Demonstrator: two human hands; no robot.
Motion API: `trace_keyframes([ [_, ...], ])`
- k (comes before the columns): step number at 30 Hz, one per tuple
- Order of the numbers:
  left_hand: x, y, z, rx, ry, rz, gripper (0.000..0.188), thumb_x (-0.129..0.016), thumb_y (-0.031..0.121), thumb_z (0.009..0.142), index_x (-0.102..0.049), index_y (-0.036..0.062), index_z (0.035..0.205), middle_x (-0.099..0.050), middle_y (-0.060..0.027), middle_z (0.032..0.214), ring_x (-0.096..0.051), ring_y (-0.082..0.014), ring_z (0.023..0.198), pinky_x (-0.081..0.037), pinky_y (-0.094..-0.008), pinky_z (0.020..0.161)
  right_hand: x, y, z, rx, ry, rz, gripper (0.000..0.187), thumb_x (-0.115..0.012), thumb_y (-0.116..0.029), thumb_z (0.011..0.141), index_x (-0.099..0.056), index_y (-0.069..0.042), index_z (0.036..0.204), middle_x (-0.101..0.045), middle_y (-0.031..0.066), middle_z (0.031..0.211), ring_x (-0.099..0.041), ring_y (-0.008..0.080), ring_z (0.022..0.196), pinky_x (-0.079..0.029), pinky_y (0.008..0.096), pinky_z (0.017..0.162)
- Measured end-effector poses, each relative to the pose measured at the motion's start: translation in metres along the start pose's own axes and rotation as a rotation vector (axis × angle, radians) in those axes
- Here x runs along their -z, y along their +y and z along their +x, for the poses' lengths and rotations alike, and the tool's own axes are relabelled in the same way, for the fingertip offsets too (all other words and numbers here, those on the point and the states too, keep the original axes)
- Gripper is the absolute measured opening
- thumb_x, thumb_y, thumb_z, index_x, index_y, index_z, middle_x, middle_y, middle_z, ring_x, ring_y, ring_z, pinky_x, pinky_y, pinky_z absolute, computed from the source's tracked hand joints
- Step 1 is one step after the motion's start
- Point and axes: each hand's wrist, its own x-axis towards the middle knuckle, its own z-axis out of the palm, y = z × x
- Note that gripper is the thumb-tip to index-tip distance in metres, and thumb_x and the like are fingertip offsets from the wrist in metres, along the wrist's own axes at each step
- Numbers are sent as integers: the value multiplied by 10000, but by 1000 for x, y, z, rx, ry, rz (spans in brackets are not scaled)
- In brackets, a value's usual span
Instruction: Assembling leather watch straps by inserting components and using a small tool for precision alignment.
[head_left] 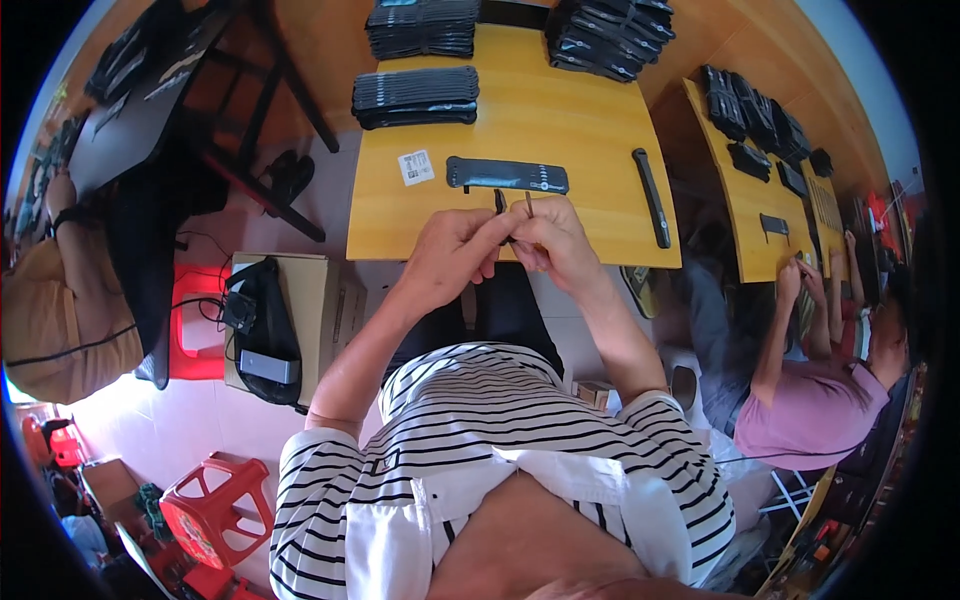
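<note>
Strip (501, 201), dark and narrow, mostly covered by fingers; only a short black end shows, plus a thin brownish sliver (529, 203) by the right index finger; can't tell if both are one piece. It sits between the two hands, by the near edge of the yellow table (600, 130). Black end points away from the wearer, toward the table's far side, long axis roughly front to back with a slight lean left; direction of the hidden part unclear. Left hand (450, 250): thumb and index pressed together at the strip, other fingers curled under. Right hand (562, 240): fingers bent, thumb and index close together, pinching near the sliver; exact contact hidden. Just beyond the hands, flat black pouch (505, 174) lies left to right on the table, pale printing near its right end. White label (415, 167) left of pouch; black strap (651, 198) well to the right, running roughly front to back.
</note>
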Motion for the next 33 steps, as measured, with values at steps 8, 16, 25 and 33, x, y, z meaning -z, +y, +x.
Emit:
trace_keyframes([
  [8,-18,-12,16,-62,170,-332,361,-462,283,934,-531,19,698,-508,-20,548,-496,-73,470,-403,-205,429,-11,9,8,452,360,-781,176,-512,-117,821,-510,17,707,-486,151,536,-552,210,503,-418,346,491],
  [16,-27,-16,62,-141,186,-555,332,-495,285,923,-504,77,664,-480,1,524,-424,-56,430,-335,-184,405,25,-4,44,-159,376,535,294,-504,-190,813,-391,-116,552,-388,-18,452,-268,77,333,-198,220,329],
  [25,-22,-36,35,-73,216,-481,348,-493,247,916,-472,68,618,-452,-5,488,-413,-65,401,-321,-194,385,158,-36,115,-23,657,797,278,-503,-165,760,-354,-134,528,-334,-26,450,-282,79,342,-227,210,327],
  [33,-1,-53,-21,-70,240,-482,351,-477,211,918,-464,51,606,-459,-19,475,-417,-73,382,-316,-205,365,223,-90,157,291,789,687,231,-481,-128,740,-366,-125,539,-357,-27,460,-283,79,346,-249,200,349],
])
